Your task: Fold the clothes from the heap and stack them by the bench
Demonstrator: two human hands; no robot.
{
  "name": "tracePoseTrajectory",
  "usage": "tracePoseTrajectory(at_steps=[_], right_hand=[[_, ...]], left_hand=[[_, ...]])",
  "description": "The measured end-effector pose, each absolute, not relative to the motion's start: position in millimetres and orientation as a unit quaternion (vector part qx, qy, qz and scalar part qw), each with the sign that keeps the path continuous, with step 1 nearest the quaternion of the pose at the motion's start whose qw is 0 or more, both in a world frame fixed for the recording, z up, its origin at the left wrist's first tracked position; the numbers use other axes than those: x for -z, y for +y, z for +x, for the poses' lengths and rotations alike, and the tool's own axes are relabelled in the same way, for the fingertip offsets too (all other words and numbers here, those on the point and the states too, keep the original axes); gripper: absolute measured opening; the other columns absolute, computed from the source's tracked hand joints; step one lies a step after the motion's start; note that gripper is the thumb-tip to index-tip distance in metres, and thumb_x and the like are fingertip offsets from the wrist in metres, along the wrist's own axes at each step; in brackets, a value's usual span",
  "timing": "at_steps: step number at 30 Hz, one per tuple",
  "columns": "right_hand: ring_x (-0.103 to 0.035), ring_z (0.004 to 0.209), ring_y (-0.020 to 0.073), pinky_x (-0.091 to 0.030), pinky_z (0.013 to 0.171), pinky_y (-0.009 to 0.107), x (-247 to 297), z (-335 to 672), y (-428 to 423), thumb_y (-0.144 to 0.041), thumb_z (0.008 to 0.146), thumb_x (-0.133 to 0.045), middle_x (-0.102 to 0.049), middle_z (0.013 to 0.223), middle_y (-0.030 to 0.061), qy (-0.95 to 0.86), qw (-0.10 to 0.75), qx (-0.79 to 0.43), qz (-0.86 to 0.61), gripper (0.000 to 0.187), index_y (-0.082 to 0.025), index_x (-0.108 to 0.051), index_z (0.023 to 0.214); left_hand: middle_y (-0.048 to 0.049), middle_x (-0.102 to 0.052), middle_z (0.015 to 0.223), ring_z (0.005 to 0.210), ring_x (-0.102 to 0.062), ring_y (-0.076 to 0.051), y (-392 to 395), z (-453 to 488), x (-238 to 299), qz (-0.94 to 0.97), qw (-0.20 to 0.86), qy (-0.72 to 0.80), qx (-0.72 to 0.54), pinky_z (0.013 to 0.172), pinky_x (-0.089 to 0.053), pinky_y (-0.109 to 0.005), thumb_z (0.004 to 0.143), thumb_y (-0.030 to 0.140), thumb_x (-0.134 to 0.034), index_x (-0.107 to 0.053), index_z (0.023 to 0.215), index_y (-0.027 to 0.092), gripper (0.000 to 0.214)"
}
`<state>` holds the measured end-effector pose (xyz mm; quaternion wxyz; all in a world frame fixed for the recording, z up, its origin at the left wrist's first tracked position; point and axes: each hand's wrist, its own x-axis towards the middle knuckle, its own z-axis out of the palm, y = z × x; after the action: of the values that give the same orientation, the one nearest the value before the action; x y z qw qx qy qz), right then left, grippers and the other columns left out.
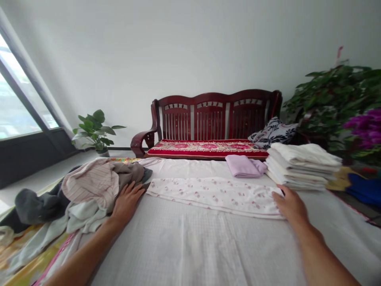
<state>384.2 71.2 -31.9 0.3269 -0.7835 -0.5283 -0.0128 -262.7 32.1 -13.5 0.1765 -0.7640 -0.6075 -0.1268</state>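
Note:
A long white cloth with small pink flowers point(217, 195) lies folded into a strip across the white sheet-covered surface point(190, 246). My left hand point(127, 200) rests flat and open by the strip's left end, against a heap of unfolded clothes point(89, 190). My right hand point(290, 204) lies on the strip's right end, fingers curled at its edge; whether they pinch the cloth is unclear. Just beyond my right hand stands a stack of folded white linens point(300, 166). A folded lilac cloth point(244, 166) lies to the left of that stack.
A dark red wooden bench point(208, 119) with a red floral cushion and a patterned pillow point(272, 133) stands behind the surface. A small potted plant point(95, 131) is at the left by the window, a large leafy plant with purple flowers point(342, 103) at the right.

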Motion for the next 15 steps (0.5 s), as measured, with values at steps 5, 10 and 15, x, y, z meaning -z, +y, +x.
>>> tracePoseTrajectory(at_steps=[5,10,15], right_hand=[[-0.064,0.091,0.0296,-0.049,0.079,0.038,26.0,380.2,68.2,-0.04,0.084,-0.046,-0.066,0.108,0.0158,-0.528,0.294,-0.007,-0.797,0.053,-0.015,-0.06,0.128],[-0.061,0.107,0.033,-0.048,0.088,0.04,20.0,374.2,64.3,-0.04,0.085,-0.044,-0.064,0.118,0.019,-0.522,0.278,0.0,-0.806,0.056,-0.013,-0.057,0.132],[-0.062,0.11,0.0366,-0.05,0.088,0.047,7.9,363.1,55.2,-0.05,0.089,-0.037,-0.065,0.12,0.0197,-0.474,0.268,-0.001,-0.839,0.062,-0.013,-0.055,0.136]], left_hand=[[-0.0022,-0.061,0.139,0.142,-0.039,-0.03,39.5,-297.8,6.4,-0.778,0.221,-0.585,0.062,0.12,-0.02,-0.054,0.083,0.001,-0.041,-0.074,0.115,0.028,0.054],[-0.0093,-0.06,0.139,0.142,-0.037,-0.036,38.4,-276.7,0.6,-0.734,0.252,-0.631,-0.006,0.12,-0.016,-0.057,0.082,0.002,-0.044,-0.074,0.114,0.02,0.048],[-0.0082,-0.059,0.14,0.138,-0.043,-0.033,32.4,-224.7,-3.7,-0.707,0.165,-0.686,0.043,0.115,-0.029,-0.05,0.088,0.016,-0.047,-0.07,0.12,0.022,0.04]])
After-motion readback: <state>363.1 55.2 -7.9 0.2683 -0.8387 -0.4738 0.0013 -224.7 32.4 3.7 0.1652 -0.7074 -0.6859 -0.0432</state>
